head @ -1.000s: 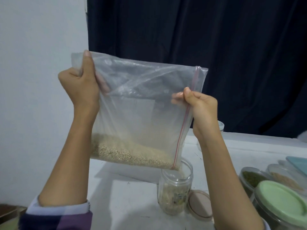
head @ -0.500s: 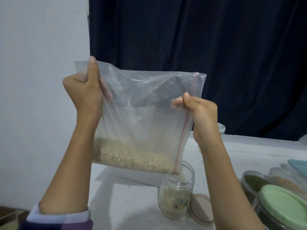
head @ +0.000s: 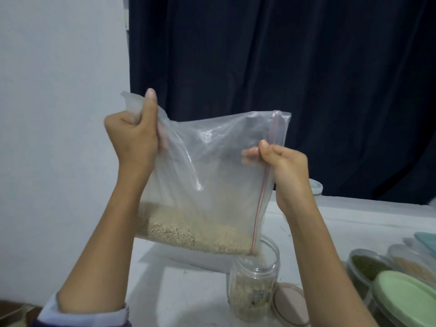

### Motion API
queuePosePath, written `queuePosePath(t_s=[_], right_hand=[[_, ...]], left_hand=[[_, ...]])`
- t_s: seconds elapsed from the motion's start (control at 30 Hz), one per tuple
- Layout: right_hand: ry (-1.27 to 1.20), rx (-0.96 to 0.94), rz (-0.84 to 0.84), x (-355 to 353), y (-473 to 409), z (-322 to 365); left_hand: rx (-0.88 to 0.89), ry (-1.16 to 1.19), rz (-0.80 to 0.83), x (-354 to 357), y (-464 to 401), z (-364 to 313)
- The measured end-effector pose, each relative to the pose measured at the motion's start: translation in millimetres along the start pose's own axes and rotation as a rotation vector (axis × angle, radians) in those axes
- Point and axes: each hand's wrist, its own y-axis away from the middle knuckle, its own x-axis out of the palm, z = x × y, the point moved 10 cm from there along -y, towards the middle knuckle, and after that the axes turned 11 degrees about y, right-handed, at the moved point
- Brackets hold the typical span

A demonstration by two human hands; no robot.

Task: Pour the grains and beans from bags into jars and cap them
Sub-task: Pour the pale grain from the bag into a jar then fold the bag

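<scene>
A clear zip bag [head: 212,175] with pale grains along its low edge hangs turned on its side over an open glass jar [head: 253,286]. My left hand [head: 133,138] grips the bag's upper left corner in a fist. At the right, my right hand [head: 282,164] pinches the edge by the red zip strip. The bag's lower right corner sits just above the jar's mouth. Grains fill the jar's lower half. Its pinkish lid [head: 291,305] lies on the table beside it.
On the white table [head: 354,223], at the right, stand containers of green beans [head: 368,267] and pale grains [head: 410,263], plus one with a green lid [head: 405,300]. Another lidded jar [head: 315,187] peeks out behind my right wrist. A dark curtain hangs behind.
Both hands have lowered the bag, the right side more than the left, so its zip corner now tilts down at the jar's mouth. The grains have slid toward that corner.
</scene>
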Motion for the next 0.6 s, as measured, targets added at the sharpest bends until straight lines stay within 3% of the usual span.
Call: queuePosePath(t_s=[0.13,0.23,0.37,0.43,0.53,0.6], right_hand=[[-0.036,-0.001,-0.053,-4.7,0.1,0.8],[-0.001,0.004,0.003,4.2,1.6,0.5],[-0.007,0.003,-0.041,-0.6,1.9,-1.8],[0.031,0.01,0.028,4.8,2.4,-3.0],[0.014,0.017,-0.023,-5.1,0.3,-3.3],[0.012,0.023,-0.015,-6.3,0.1,-4.3]], left_hand=[[-0.016,0.03,-0.045,-6.1,-2.7,2.4],[-0.02,-0.003,0.026,1.6,-3.3,6.2],[-0.01,-0.002,0.052,6.3,-0.2,7.8],[0.027,-0.039,0.104,12.4,3.5,3.6],[0.009,-0.007,0.013,0.4,-1.0,3.9],[0.015,-0.023,0.05,3.4,-1.7,2.8]])
